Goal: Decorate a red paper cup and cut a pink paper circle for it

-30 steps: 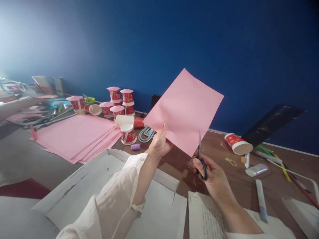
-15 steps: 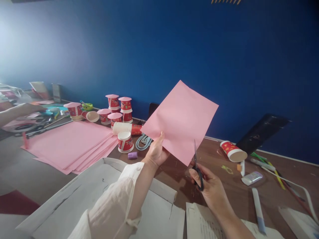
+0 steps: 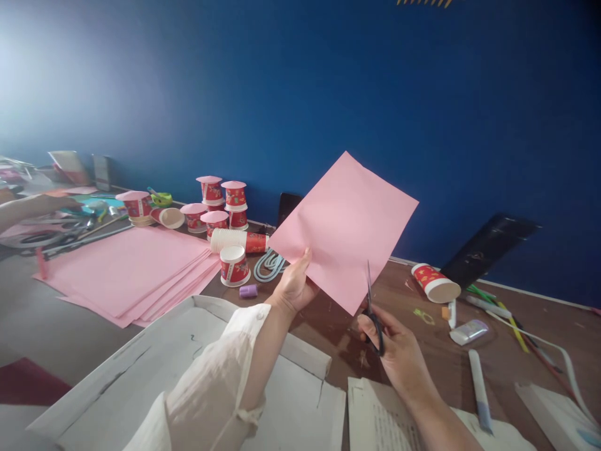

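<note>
A pink paper sheet [image 3: 347, 225] is held up tilted above the table, its lower left edge pinched by my left hand [image 3: 295, 285], thumb on the near face. Black-handled scissors [image 3: 374, 326] are gripped in my right hand [image 3: 399, 351]. Their blades point up and lie over the sheet near its bottom corner. No cut line can be made out in the paper. Left of my left hand stand an upright red and white paper cup [image 3: 235, 266] and a purple cap [image 3: 248, 291].
Pink sheets [image 3: 126, 269] are stacked at the left, with red cups [image 3: 235, 196] bearing pink discs behind. A white cardboard box lid [image 3: 291, 401] lies in front. Another person's arm [image 3: 28, 210] reaches in far left. A tipped cup [image 3: 434, 283] and markers [image 3: 479, 385] lie right.
The pink sheet has turned slightly, its right corner shifting right. The view has shifted a little, and the other person's arm at the far left has moved slightly. Both my hands keep their grips.
</note>
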A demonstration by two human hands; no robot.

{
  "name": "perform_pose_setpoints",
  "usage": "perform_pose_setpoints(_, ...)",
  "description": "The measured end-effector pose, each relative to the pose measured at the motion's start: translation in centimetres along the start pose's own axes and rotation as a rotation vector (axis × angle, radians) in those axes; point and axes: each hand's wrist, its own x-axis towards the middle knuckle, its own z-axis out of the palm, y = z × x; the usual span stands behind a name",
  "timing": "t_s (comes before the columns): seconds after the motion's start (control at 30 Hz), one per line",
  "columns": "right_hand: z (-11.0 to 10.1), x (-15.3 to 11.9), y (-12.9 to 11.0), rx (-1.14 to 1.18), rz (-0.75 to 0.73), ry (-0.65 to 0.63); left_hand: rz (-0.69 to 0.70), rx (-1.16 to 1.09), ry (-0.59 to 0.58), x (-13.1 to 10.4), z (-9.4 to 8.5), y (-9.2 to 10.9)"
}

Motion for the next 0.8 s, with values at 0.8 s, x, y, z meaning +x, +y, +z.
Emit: perform_pose_setpoints(0.8, -0.11, -0.31, -0.20, -0.035, 0.004, -0.023, 0.021, -0.030, 0.097, 0.66, -0.51, 0.21)
